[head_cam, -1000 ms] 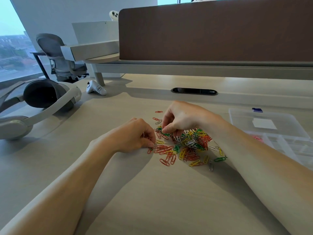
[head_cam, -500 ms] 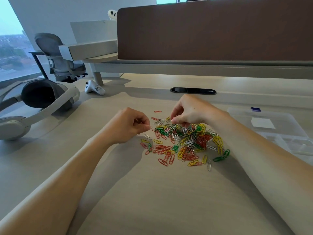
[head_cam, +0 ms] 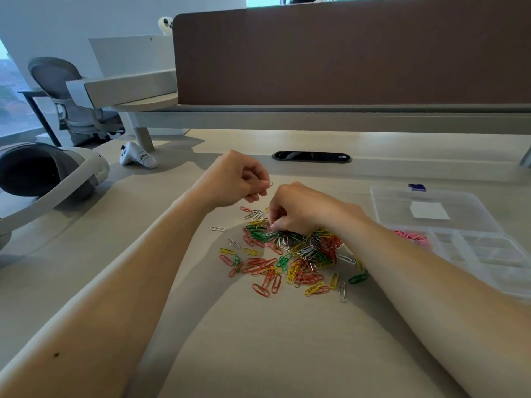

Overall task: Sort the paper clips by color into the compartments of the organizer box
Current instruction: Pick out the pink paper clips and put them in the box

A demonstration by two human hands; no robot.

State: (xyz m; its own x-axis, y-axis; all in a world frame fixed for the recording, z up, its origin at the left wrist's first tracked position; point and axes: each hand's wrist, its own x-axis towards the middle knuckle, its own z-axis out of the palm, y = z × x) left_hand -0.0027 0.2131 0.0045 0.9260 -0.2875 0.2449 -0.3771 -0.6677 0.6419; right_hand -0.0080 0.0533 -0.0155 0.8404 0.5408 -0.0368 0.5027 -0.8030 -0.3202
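A heap of paper clips (head_cam: pixel 290 254) in red, green, yellow and white lies on the desk in front of me. My left hand (head_cam: pixel 238 179) is lifted above the heap's far left side, fingers curled, pinching a pale paper clip (head_cam: pixel 269 185). My right hand (head_cam: pixel 298 209) rests on the heap's far edge, its fingertips pinching at clips there. The clear organizer box (head_cam: pixel 448 225) stands open at the right, its lid laid back. Pink clips (head_cam: pixel 411 236) lie in one near-left compartment.
A VR headset (head_cam: pixel 43 173) lies at the left of the desk, a white controller (head_cam: pixel 138 159) behind it. A brown divider panel (head_cam: pixel 353 58) closes off the far side, with a black cable slot (head_cam: pixel 311 156) in front of it. An office chair (head_cam: pixel 69 101) stands far left.
My left hand rose from the desk beside the heap and moved away from me, carrying a clip. My right hand stayed at the heap's far edge, picking among clips.
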